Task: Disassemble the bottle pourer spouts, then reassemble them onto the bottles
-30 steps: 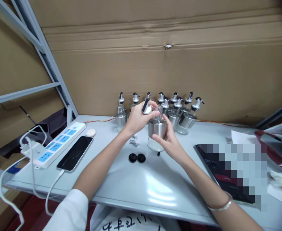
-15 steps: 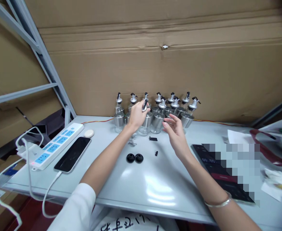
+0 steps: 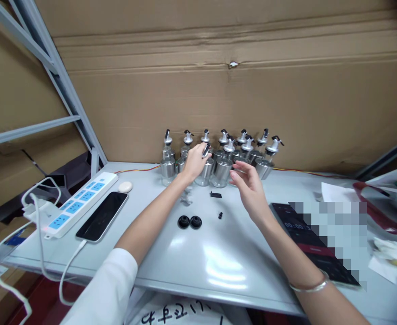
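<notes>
My left hand (image 3: 195, 161) is closed round the spout top (image 3: 205, 150) of a bottle in the front row; the bottle's metal-banded glass body (image 3: 205, 172) shows below it. My right hand (image 3: 250, 187) is held open over the table with its fingers apart, beside a front bottle (image 3: 222, 171). Several more bottles with silver and black spouts stand in rows. Nearer the front lie two round black caps (image 3: 189, 222), a black strip-like part (image 3: 215, 195), a tiny black piece (image 3: 220, 215) and clear pieces (image 3: 186, 197), partly hidden by my left arm.
At the left of the table (image 3: 171, 271) are a power strip (image 3: 76, 205), a phone (image 3: 102, 216) on a white cable and a round white object (image 3: 125, 187). A dark tablet-like device (image 3: 306, 239) lies right, near papers (image 3: 337, 194). Cardboard (image 3: 219, 99) stands behind the bottles.
My left hand has shifted very slightly down and right with the spout top, which now tilts a little more. My right hand has barely moved and stays open.
</notes>
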Tool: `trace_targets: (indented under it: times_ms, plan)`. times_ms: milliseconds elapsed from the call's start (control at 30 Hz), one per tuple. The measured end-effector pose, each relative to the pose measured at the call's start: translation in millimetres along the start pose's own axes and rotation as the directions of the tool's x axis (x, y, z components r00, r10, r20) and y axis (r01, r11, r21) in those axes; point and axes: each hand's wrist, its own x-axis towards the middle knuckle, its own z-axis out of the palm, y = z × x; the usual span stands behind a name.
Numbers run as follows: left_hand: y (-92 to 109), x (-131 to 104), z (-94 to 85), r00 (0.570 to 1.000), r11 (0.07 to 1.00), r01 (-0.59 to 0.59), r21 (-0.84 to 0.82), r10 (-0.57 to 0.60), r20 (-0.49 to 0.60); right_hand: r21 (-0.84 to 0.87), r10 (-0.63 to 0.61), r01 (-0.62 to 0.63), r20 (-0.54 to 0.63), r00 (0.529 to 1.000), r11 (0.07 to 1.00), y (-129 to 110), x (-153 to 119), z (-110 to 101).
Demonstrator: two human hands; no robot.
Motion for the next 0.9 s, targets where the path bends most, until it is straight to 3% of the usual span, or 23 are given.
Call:
trace_targets:
  times_ms: [133, 200, 267, 300, 367, 433, 533, 667, 733, 800, 867, 900]
  plan:
    - [19.6, -20.2, -18.9, 0.982, 0.991, -0.134, -0.013, 0.131, -0.137, -0.148, -0.193, 0.192, 0.005, 0.981, 0.970, -4.6, 0.6, -7.9]
    - [34.2, -39.2, -33.1, 0.977, 0.980, -0.185, 0.067, 0.191, -0.093, -0.259, -0.362, 0.374, 0.094, 0.927, 0.890, -7.2, 0.3, -12.9]
    - [47.3, -58.1, -46.2, 0.982, 0.957, -0.163, 0.239, 0.133, 0.136, -0.328, -0.510, 0.553, 0.213, 0.833, 0.766, -8.8, -1.4, -15.4]
    - [52.4, -65.9, -51.3, 0.953, 0.929, -0.177, 0.324, 0.079, 0.292, -0.341, -0.563, 0.622, 0.264, 0.783, 0.705, -9.1, -3.0, -15.2]
    - [58.9, -77.1, -57.8, 0.872, 0.890, -0.198, 0.410, -0.031, 0.488, -0.344, -0.633, 0.719, 0.340, 0.695, 0.604, -9.1, -7.0, -11.9]
    - [61.3, -83.3, -60.3, 0.804, 0.868, -0.223, 0.443, -0.093, 0.587, -0.347, -0.665, 0.776, 0.402, 0.630, 0.526, -9.0, -11.3, -6.7]
    - [61.8, -87.9, -61.7, 0.757, 0.851, -0.273, 0.448, -0.097, 0.646, -0.367, -0.648, 0.811, 0.487, 0.585, 0.456, -9.7, -15.9, 0.2]
    - [63.8, -89.0, -64.9, 0.684, 0.867, -0.323, 0.379, -0.062, 0.727, -0.384, -0.551, 0.806, 0.591, 0.589, 0.451, -11.2, -19.8, 5.9]
    - [65.7, -87.0, -65.3, 0.646, 0.875, -0.345, 0.338, -0.040, 0.762, -0.378, -0.518, 0.780, 0.591, 0.618, 0.499, -12.0, -22.2, 8.6]
    - [67.2, -83.5, -64.3, 0.637, 0.860, -0.391, 0.328, -0.004, 0.771, -0.386, -0.471, 0.667, 0.490, 0.733, 0.637, -13.2, -24.2, 10.5]
    - [67.1, -78.9, -63.2, 0.661, 0.837, -0.427, 0.342, 0.031, 0.749, -0.380, -0.356, 0.460, 0.314, 0.880, 0.803, -14.4, -24.2, 10.4]
    - [65.9, -76.2, -63.4, 0.682, 0.834, -0.427, 0.350, 0.043, 0.730, -0.371, -0.285, 0.357, 0.236, 0.929, 0.857, -14.6, -23.0, 9.4]
